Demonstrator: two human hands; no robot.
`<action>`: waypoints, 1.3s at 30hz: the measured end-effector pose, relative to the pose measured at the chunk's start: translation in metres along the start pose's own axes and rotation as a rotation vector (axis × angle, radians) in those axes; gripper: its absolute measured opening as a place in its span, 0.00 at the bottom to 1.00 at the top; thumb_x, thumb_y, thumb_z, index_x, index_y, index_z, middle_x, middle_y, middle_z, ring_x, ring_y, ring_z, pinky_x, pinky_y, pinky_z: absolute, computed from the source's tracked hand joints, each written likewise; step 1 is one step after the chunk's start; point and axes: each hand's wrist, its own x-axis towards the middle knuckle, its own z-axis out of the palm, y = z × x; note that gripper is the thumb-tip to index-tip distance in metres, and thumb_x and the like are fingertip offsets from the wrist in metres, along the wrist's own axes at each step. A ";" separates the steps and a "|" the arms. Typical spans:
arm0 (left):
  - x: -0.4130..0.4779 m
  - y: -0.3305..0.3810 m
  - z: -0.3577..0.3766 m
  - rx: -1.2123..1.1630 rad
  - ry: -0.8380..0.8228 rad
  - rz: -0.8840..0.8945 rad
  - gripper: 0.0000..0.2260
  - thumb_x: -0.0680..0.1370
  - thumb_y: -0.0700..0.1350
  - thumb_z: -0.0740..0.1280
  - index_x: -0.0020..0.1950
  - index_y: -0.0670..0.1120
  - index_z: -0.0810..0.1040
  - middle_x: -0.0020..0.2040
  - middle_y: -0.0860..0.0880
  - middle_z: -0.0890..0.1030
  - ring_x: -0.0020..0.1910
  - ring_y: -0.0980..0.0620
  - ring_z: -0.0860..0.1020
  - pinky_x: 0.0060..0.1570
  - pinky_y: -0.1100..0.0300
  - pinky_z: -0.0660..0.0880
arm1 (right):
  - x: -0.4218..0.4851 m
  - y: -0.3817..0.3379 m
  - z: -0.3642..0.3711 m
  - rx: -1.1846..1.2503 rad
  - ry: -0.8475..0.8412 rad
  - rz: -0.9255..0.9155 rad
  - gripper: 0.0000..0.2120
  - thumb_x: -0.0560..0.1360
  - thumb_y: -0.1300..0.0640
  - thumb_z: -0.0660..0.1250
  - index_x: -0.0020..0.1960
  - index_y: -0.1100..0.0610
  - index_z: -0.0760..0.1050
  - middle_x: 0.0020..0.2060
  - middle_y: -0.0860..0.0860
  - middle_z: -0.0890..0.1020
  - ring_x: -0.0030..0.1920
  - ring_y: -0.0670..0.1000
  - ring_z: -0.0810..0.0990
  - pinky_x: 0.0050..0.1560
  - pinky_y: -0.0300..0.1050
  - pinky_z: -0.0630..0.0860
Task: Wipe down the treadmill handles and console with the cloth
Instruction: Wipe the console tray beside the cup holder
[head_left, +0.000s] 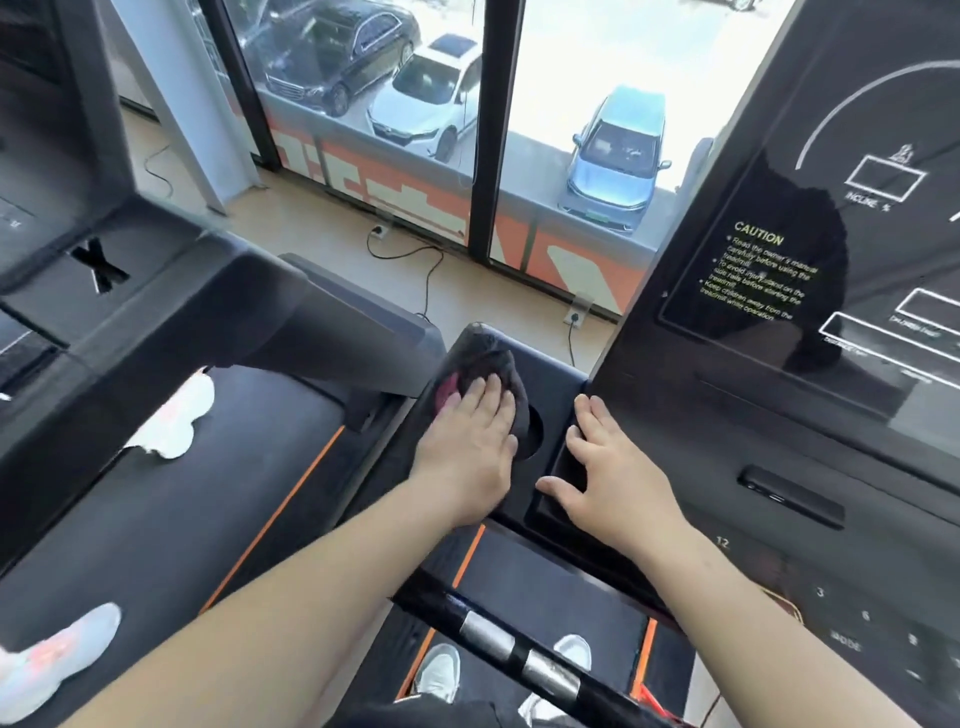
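My left hand (470, 447) lies flat with straight fingers on a dark cloth (493, 364) with a pink patch, pressing it onto the left shelf of the black treadmill console (550, 374) by a round cup holder (532, 436). My right hand (608, 475) rests open, fingers spread, on a recessed tray of the console just right of the cloth. The upright console screen (810, 270) with a yellow CAUTION text rises to the right. A black handlebar with silver sensor plates (514, 649) crosses low in front of me.
A neighbouring treadmill (171, 467) with an orange-edged belt stands on the left, with another person's pale shoes on it. Behind the machines runs a floor-to-ceiling window (483, 130), with cables and floor sockets (574, 317) below it. My own white shoes (441, 675) stand on the belt.
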 end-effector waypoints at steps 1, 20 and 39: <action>-0.019 0.008 0.004 0.001 0.004 0.037 0.29 0.84 0.54 0.42 0.83 0.43 0.47 0.84 0.43 0.47 0.83 0.45 0.44 0.81 0.47 0.45 | 0.001 0.001 0.000 -0.004 0.002 -0.002 0.34 0.77 0.36 0.66 0.74 0.56 0.70 0.83 0.45 0.50 0.81 0.42 0.42 0.73 0.42 0.67; -0.004 0.039 -0.008 -0.547 0.014 -0.091 0.19 0.86 0.48 0.53 0.77 0.48 0.69 0.75 0.49 0.72 0.76 0.47 0.63 0.76 0.59 0.46 | 0.002 -0.004 -0.006 -0.020 -0.035 0.034 0.28 0.78 0.41 0.66 0.73 0.53 0.71 0.82 0.41 0.48 0.80 0.39 0.41 0.66 0.45 0.75; 0.011 -0.004 0.002 -0.123 0.119 -0.102 0.26 0.85 0.50 0.46 0.84 0.47 0.48 0.84 0.45 0.47 0.83 0.47 0.44 0.80 0.46 0.41 | 0.001 0.004 -0.005 0.044 -0.017 -0.005 0.30 0.76 0.35 0.67 0.72 0.49 0.73 0.81 0.37 0.49 0.79 0.35 0.41 0.68 0.41 0.72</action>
